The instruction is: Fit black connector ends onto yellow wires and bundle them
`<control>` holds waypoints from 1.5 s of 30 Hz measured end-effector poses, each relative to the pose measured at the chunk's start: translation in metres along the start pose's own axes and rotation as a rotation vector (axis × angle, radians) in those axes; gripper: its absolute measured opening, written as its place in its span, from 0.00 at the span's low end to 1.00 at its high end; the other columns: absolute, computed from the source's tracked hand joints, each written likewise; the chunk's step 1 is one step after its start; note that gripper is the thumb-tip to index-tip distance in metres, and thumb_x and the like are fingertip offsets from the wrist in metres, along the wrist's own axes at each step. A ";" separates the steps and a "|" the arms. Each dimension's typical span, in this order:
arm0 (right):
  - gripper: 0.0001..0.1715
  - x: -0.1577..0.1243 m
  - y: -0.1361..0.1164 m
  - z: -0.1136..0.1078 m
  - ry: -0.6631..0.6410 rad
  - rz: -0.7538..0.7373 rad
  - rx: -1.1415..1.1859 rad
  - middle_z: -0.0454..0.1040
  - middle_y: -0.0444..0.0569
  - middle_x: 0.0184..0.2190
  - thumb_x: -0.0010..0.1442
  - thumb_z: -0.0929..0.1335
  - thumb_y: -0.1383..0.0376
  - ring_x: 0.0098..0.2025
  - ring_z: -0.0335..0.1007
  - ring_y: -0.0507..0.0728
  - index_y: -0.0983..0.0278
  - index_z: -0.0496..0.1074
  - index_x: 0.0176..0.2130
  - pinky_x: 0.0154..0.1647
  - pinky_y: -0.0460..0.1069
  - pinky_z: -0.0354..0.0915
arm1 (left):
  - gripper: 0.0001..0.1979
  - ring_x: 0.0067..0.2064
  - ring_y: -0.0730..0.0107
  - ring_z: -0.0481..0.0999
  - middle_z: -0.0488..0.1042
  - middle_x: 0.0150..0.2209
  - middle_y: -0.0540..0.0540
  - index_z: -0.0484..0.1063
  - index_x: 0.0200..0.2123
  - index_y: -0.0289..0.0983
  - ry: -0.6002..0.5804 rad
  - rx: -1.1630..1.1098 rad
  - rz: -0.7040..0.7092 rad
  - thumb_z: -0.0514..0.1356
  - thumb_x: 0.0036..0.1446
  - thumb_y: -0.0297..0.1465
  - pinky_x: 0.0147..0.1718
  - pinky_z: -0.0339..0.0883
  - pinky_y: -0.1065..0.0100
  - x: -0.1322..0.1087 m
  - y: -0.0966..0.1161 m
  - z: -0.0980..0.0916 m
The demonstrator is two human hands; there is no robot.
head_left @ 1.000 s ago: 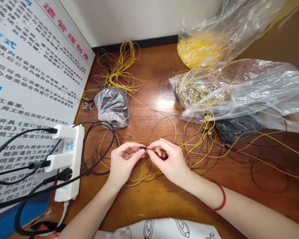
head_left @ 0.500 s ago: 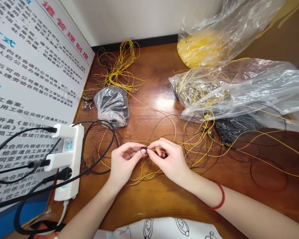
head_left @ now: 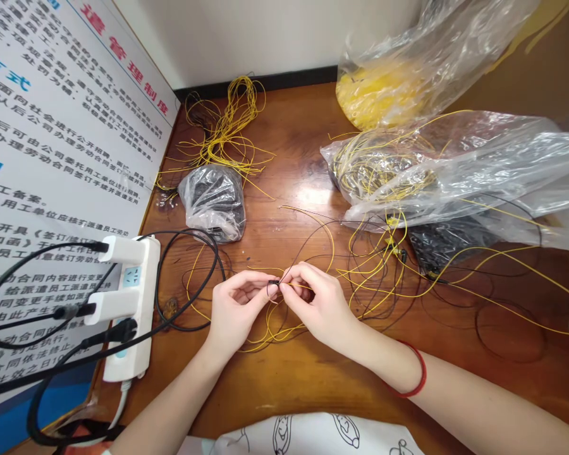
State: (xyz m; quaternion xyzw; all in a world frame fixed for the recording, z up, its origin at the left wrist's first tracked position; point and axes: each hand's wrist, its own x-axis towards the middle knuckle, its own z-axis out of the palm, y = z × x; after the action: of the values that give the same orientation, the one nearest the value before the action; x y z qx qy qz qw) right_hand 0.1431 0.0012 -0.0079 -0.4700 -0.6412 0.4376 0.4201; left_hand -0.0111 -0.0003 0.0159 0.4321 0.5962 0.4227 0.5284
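At the middle of the table my left hand pinches a small black connector between thumb and fingertips. Close against its right end, my right hand is closed in a pinch on thin wire. A black wire rises from that pinch in an arc. Yellow wires loop on the wood beneath both hands. The fingertips partly cover the connector, so its fine detail cannot be made out.
A white power strip with black cables stands at left. Behind my left hand sits a clear bag of black parts, near a yellow wire bundle. Plastic bags of yellow wire and yellow pieces lie at right.
Both hands stay nearly in place, still holding the connector and wire. The fingertips have shifted very slightly.
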 end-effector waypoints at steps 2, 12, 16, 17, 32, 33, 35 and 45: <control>0.05 0.000 0.000 0.000 -0.003 -0.006 0.000 0.62 0.39 0.24 0.61 0.66 0.71 0.24 0.56 0.48 0.63 0.68 0.32 0.24 0.43 0.56 | 0.07 0.27 0.67 0.81 0.82 0.27 0.46 0.79 0.28 0.34 -0.008 -0.022 -0.013 0.70 0.44 0.30 0.29 0.78 0.70 0.000 0.000 0.000; 0.06 0.001 0.000 -0.002 0.010 -0.004 0.046 0.64 0.40 0.23 0.61 0.68 0.69 0.24 0.58 0.48 0.63 0.70 0.31 0.24 0.44 0.56 | 0.09 0.26 0.67 0.81 0.82 0.26 0.45 0.79 0.28 0.34 -0.024 -0.012 -0.038 0.72 0.43 0.32 0.27 0.78 0.70 0.002 -0.002 -0.002; 0.07 0.001 -0.001 -0.002 0.005 -0.022 0.063 0.65 0.40 0.23 0.61 0.68 0.69 0.24 0.60 0.48 0.63 0.70 0.29 0.24 0.44 0.58 | 0.09 0.24 0.68 0.80 0.81 0.25 0.46 0.79 0.27 0.34 -0.027 -0.020 -0.035 0.72 0.42 0.32 0.26 0.77 0.71 0.002 -0.003 -0.003; 0.07 0.001 -0.001 -0.003 0.002 -0.013 0.066 0.65 0.40 0.23 0.61 0.68 0.69 0.25 0.60 0.48 0.63 0.70 0.30 0.24 0.44 0.58 | 0.10 0.24 0.68 0.80 0.82 0.25 0.46 0.79 0.27 0.34 -0.028 -0.023 -0.037 0.72 0.42 0.33 0.26 0.77 0.71 0.003 -0.003 -0.003; 0.04 -0.001 -0.004 -0.004 -0.009 -0.026 0.064 0.70 0.44 0.30 0.59 0.68 0.69 0.30 0.67 0.50 0.63 0.69 0.37 0.30 0.46 0.66 | 0.15 0.27 0.68 0.81 0.80 0.26 0.48 0.76 0.34 0.34 -0.035 -0.057 -0.025 0.71 0.45 0.36 0.30 0.77 0.70 0.002 -0.002 -0.004; 0.04 -0.001 -0.004 -0.004 -0.002 -0.031 0.052 0.71 0.44 0.30 0.59 0.68 0.69 0.30 0.67 0.50 0.63 0.69 0.37 0.31 0.46 0.66 | 0.15 0.28 0.68 0.81 0.80 0.27 0.48 0.76 0.34 0.34 -0.038 -0.048 -0.025 0.71 0.45 0.36 0.31 0.77 0.70 0.003 -0.002 -0.004; 0.03 0.000 -0.003 -0.004 0.013 -0.050 0.042 0.70 0.45 0.31 0.60 0.68 0.69 0.31 0.68 0.51 0.63 0.71 0.38 0.32 0.46 0.66 | 0.15 0.28 0.68 0.80 0.79 0.27 0.48 0.76 0.34 0.35 -0.061 -0.038 -0.029 0.71 0.45 0.36 0.32 0.77 0.69 0.003 -0.001 -0.004; 0.05 0.004 0.001 -0.005 0.029 -0.036 0.136 0.69 0.44 0.29 0.60 0.69 0.70 0.30 0.67 0.50 0.64 0.73 0.31 0.32 0.46 0.66 | 0.10 0.30 0.66 0.82 0.82 0.28 0.45 0.79 0.35 0.34 -0.183 -0.039 -0.073 0.69 0.47 0.31 0.34 0.79 0.68 0.001 -0.005 -0.004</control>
State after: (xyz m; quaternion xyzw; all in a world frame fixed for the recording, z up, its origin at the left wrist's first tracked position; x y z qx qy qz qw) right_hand 0.1477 0.0062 -0.0073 -0.4349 -0.6122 0.4658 0.4681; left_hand -0.0154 -0.0008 0.0110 0.4363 0.5525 0.3736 0.6040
